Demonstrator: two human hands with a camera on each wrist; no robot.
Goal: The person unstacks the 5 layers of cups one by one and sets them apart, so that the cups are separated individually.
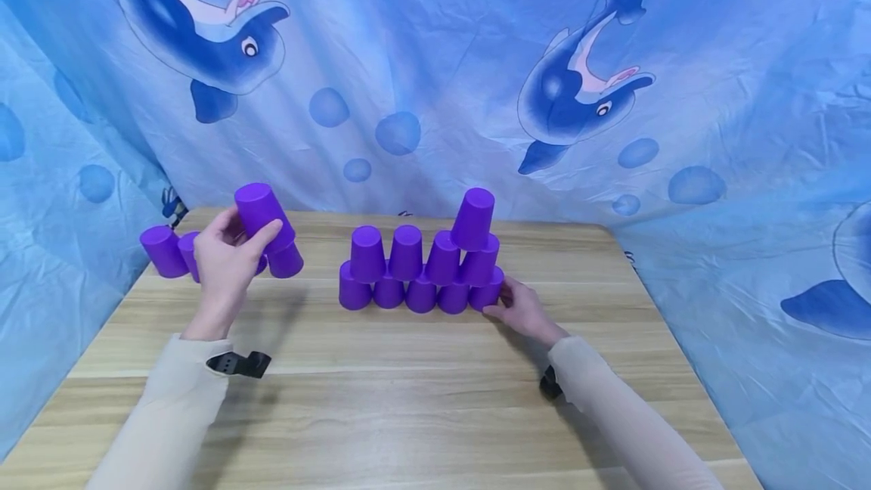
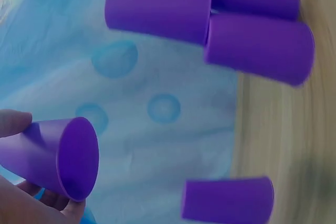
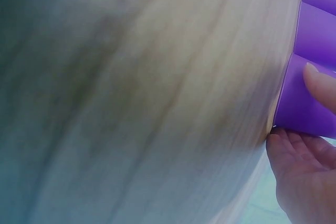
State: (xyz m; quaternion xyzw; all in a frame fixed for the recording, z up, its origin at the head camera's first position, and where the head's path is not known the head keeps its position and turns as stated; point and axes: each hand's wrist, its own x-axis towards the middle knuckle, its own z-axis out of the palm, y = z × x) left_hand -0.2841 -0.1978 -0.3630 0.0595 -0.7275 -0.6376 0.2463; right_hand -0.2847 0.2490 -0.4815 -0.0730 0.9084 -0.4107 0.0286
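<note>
So it's all plain purple plastic cups, tapered. The left hand (image 1: pixel 230 255) has one, the held cup (image 1: pixel 261 209), up off the table, tilted a bit with its mouth downward; the wrist view shows right into it. Behind and around that hand there's a loose bunch of upside-down cups (image 1: pixel 163 252), partly hidden by it. Between the hands, nearer the right, stands a stack (image 1: pixel 407 254), all mouth down: five along the bottom, four above, then a single top cup (image 1: pixel 472 219) straddling the two closest to the right hand (image 1: pixel 524 312), which grips the bottom row's end cup (image 1: pixel 485 289).
</note>
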